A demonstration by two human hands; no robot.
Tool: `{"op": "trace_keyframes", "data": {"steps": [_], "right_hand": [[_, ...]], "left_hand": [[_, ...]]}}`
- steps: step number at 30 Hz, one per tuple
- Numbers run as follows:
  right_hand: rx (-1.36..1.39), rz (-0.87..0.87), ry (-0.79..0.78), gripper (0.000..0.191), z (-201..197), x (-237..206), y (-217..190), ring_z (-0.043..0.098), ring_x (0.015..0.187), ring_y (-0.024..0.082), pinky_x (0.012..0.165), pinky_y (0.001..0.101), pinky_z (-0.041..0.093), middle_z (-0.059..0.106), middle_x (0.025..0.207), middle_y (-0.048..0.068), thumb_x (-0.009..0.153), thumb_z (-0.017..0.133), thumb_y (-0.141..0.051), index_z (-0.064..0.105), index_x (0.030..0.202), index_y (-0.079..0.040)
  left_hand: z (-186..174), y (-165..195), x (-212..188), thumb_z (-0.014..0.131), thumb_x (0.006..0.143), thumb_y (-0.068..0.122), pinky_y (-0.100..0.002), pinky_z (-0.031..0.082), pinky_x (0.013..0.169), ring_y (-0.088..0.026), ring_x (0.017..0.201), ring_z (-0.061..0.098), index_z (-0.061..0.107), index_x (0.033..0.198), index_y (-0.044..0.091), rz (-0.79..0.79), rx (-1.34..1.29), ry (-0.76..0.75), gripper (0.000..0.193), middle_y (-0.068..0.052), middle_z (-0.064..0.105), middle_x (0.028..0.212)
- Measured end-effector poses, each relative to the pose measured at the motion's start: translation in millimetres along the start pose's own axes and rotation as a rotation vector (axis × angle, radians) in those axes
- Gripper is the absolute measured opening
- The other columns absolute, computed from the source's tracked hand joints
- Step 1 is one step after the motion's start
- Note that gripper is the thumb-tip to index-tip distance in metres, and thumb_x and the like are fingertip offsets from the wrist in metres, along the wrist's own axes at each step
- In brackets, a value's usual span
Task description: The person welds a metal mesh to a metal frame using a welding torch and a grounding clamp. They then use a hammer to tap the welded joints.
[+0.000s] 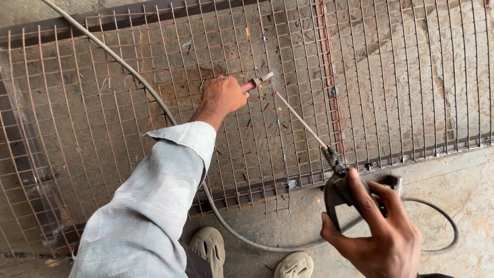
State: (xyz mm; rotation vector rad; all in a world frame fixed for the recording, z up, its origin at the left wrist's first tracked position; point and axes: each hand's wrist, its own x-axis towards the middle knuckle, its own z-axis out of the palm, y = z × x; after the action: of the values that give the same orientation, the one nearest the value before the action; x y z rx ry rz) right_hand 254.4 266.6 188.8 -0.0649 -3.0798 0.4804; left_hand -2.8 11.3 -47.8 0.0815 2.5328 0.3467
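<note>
A rusty wire mesh panel [406, 77] in a steel frame lies on the stone floor. My left hand [222, 95] is stretched out over the mesh, gripping a small red-handled tool [254, 82] whose tip rests on a wire. My right hand [383, 231] squeezes a dark electrode holder [342, 188] near the frame's lower bar. A long thin welding rod [301, 122] runs from the holder up to the mesh beside the tool's tip, where small sparks glow.
A grey cable [154, 98] curves across the mesh and loops over the floor by my two pale shoes [208, 246]. A rusty flat bar [329, 72] crosses the mesh upright. The frame's lower bar [411, 154] runs along the near edge.
</note>
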Motion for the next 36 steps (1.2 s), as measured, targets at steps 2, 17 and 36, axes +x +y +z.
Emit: {"op": "trace_keyframes", "data": {"steps": [2,17,36], "right_hand": [[-0.008,0.033,-0.037,0.09,2,1,-2,0.073,0.08,0.022,0.062,0.0381,0.062,0.068,0.111,0.009,0.058,0.09,-0.038,0.061,0.142,-0.025],[-0.046,-0.012,-0.01,0.091,12,6,3,0.073,0.088,0.028,0.06,0.0378,0.061,0.066,0.114,0.014,0.06,0.089,-0.04,0.061,0.143,-0.018],[-0.026,-0.02,-0.024,0.091,10,15,-2,0.073,0.092,0.028,0.062,0.0368,0.061,0.065,0.117,0.015,0.058,0.091,-0.037,0.062,0.142,-0.016]], "left_hand": [[-1,1,0,0.072,0.089,0.054,-0.046,0.056,0.086,-0.029,0.096,0.071,0.076,0.102,0.009,0.016,-0.004,0.015,0.047,-0.013,0.073,0.104],[-7,3,-3,0.07,0.092,0.052,-0.044,0.057,0.086,-0.027,0.095,0.072,0.072,0.11,0.009,-0.038,-0.016,-0.073,0.047,-0.012,0.073,0.104],[-8,3,-5,0.071,0.089,0.053,-0.046,0.057,0.088,-0.03,0.098,0.072,0.076,0.103,0.008,-0.015,-0.039,-0.016,0.047,-0.015,0.074,0.106]]}}
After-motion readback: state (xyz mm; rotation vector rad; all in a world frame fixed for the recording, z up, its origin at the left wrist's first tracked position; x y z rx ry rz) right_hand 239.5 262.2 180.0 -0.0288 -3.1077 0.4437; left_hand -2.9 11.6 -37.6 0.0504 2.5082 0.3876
